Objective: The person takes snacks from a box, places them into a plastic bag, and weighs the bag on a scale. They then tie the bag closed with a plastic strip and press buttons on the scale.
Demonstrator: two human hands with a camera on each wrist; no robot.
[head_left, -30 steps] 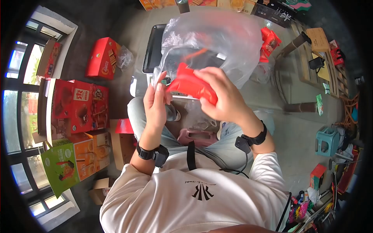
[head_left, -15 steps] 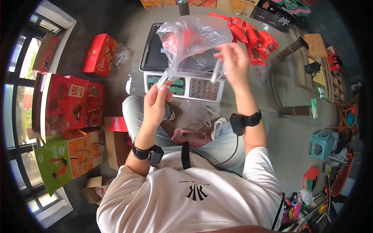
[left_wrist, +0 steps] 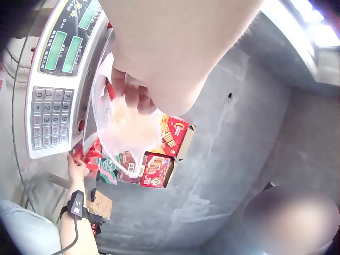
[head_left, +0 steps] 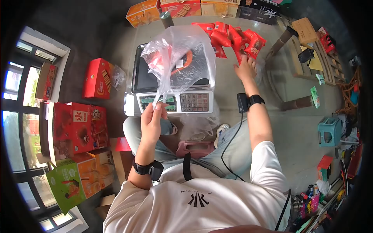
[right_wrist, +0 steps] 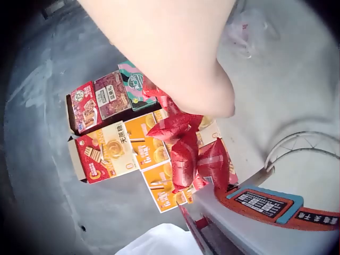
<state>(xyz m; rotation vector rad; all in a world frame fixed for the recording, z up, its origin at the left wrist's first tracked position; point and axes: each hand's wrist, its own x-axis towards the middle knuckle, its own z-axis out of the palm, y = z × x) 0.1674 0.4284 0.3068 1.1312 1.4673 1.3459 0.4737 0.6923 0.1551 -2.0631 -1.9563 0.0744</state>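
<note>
My left hand (head_left: 150,121) pinches the gathered edge of a clear plastic bag (head_left: 202,50), which spreads over the black tray (head_left: 140,79) of a digital scale. Red shows through the bag's left side. My right hand (head_left: 246,70) is at the near end of a pile of red snack packets (head_left: 233,37), its fingertips overlapping the lowest packet; I cannot tell whether they grip it. In the left wrist view the right hand (left_wrist: 78,169) is beside the red packets, and the bag (left_wrist: 98,114) hangs below the left hand. The right wrist view shows several packets (right_wrist: 185,162), fingers hidden.
The scale's keypad panel (head_left: 196,102) faces me on a glass table (head_left: 233,97). Snack boxes (head_left: 180,9) line the far edge. A red box (head_left: 96,77) and printed cartons (head_left: 79,126) stand left, a wooden pallet (head_left: 330,58) and blue stool (head_left: 329,131) right.
My right hand first carried a red packet to the bag, then came away without it, and has moved right to the packet pile. The left hand keeps its pinch on the bag.
</note>
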